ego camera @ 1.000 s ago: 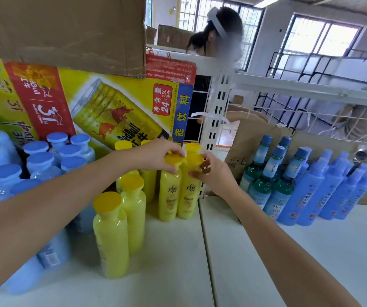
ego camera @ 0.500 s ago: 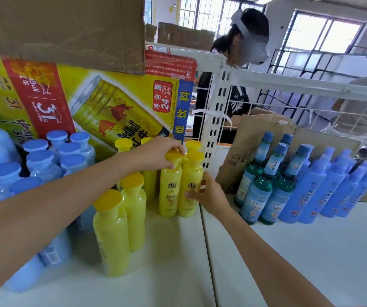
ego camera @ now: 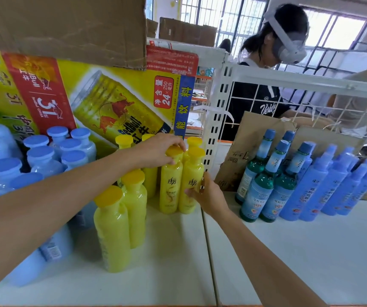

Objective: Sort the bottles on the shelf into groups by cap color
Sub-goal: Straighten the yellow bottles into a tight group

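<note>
Two yellow bottles stand side by side and touching, near the back of the white shelf [ego camera: 173,273]. The left yellow bottle [ego camera: 170,191] stands straight up. The left hand [ego camera: 156,151] sits on top of it with its fingers curled round the yellow cap [ego camera: 174,151], so that grip is closed on the cap. The right yellow bottle [ego camera: 192,173] stands straight up too. The right hand [ego camera: 207,194] holds it low on its side, with the thumb in front and the other fingers going round the back, so that grip is closed on the bottle's body. Both bottles are tall, and their long way runs up and down. One grip is at the top and the other is down low on the right, so I think the pair can be slid without tipping over. More yellow bottles [ego camera: 111,235] stand to the left and closer to the person. That is the way the pair should go to join its group, and the left hand is on that side. Far left are pale bottles [ego camera: 45,167] with blue caps. To the right, well apart, are green bottles [ego camera: 255,189] with blue caps, then blue spray bottles [ego camera: 311,191]. A big yellow box [ego camera: 116,107] stands behind the bottles. Another person [ego camera: 255,103] with a headset stands behind the shelf.
</note>
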Motion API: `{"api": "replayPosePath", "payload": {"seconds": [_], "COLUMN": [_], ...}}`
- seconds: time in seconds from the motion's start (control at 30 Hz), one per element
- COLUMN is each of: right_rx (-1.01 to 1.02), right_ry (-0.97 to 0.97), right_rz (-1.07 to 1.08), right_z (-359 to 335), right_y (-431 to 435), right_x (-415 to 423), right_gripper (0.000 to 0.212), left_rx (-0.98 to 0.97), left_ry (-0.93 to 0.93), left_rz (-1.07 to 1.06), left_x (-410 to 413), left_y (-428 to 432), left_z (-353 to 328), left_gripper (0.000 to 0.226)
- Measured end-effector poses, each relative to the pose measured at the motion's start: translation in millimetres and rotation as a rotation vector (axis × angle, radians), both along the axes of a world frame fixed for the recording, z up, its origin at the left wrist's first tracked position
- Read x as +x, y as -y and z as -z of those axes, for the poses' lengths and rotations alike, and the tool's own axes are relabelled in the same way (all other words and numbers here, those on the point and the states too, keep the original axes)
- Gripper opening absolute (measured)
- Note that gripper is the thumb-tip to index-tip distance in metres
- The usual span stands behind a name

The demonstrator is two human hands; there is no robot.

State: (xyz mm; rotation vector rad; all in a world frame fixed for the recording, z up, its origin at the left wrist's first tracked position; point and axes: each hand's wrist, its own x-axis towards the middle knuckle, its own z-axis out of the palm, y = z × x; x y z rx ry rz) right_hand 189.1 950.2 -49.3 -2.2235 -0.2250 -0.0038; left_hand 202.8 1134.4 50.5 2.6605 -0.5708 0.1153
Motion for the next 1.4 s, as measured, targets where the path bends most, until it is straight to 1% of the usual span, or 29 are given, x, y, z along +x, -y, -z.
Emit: {"api": "replayPosePath", "payload": {"seconds": [0.17, 0.37, 0.43, 0.5, 0.57, 0.63, 0.8, 1.0, 1.23, 1.33, 1.4], "right_rx": [-0.016, 0.005, 0.016, 0.069, 0.125, 0.091, 0.033, 0.033, 0.035, 0.052, 0.002], "right_ry": [0.023, -0.024, -0.049, -0.026, -0.002, 0.001, 0.0, 0.005, 0.016, 0.075, 0.127], "right_rz": [-0.011, -0.003, 0.005, 0.04, 0.103, 0.151, 0.247, 0.263, 0.202, 0.165, 0.127], "right_z": [1.2, 4.2, 7.3, 13.0, 24.8, 27.4, 32.3, 32.3, 28.7, 15.3, -0.5], "right_y": [0.0, 0.9, -1.6, -9.2, -20.0, -30.8, -39.0, -40.1, -33.2, -25.4, -18.6], "right_x": [0.9, -0.9, -6.4, -15.0, -20.1, -26.9, -26.2, -24.9, -25.3, -29.6, -31.6], "right_gripper": [0.055, 0.061, 0.074, 0.099, 0.119, 0.131, 0.127, 0.124, 0.125, 0.125, 0.125], "left_rx": [0.0, 0.01, 0.033, 0.046, 0.059, 0.071, 0.079, 0.064, 0.027, -0.028, -0.068], "left_ry": [0.003, -0.025, -0.022, -0.024, -0.01, 0.013, 0.029, 0.031, -0.002, -0.046, -0.074], "left_rz": [0.01, 0.032, 0.025, 0.019, 0.017, 0.017, 0.02, 0.004, 0.028, 0.021, 0.007], "left_x": [-1.8, -5.2, -6.6, -8.0, -9.3, -9.7, -8.1, -4.7, -8.1, -10.3, -13.9], "left_y": [0.3, 0.8, 1.4, 2.7, 3.9, 4.3, 3.6, 2.8, 2.6, 0.5, -3.1], "left_z": [-1.1, -4.2, -5.0, -4.9, -3.8, -2.5, -1.9, 1.3, -1.9, -7.2, -13.4], "left_gripper": [0.038, 0.042, 0.047, 0.054, 0.058, 0.059, 0.058, 0.06, 0.061, 0.067, 0.068]}}
